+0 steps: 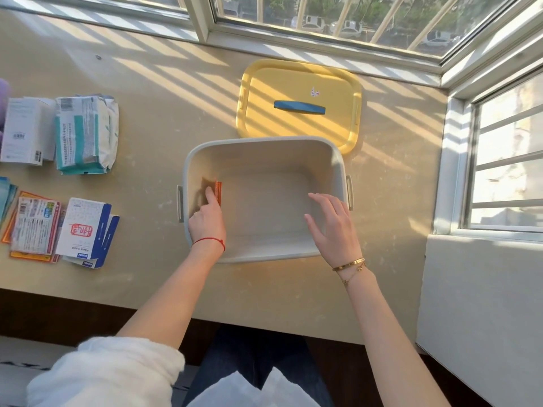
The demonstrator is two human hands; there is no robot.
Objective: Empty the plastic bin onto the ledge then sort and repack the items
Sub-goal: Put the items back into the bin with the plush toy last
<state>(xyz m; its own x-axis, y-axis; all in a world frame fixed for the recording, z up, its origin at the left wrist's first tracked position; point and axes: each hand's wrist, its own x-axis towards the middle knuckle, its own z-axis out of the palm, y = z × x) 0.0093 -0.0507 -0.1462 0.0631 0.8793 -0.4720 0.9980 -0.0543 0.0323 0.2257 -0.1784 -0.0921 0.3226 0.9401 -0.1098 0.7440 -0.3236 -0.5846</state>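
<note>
Light: you get bright, warm daylight through the windows [338, 22] ahead | Shadows: slanted window-bar stripes cross the ledge [164, 83] and the yellow lid [299, 104]; bin [264, 198] interior sits shaded | Glare: right window washed out | Distortion: wide-angle bending at your edges | Focus: mostly sharp, small print unreadable

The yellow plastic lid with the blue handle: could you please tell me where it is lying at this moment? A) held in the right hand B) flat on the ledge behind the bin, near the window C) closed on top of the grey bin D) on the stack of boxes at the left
B: the yellow plastic lid with the blue handle lies flat on the beige ledge just beyond the open grey plastic bin, toward the window, with neither hand on it.
</note>
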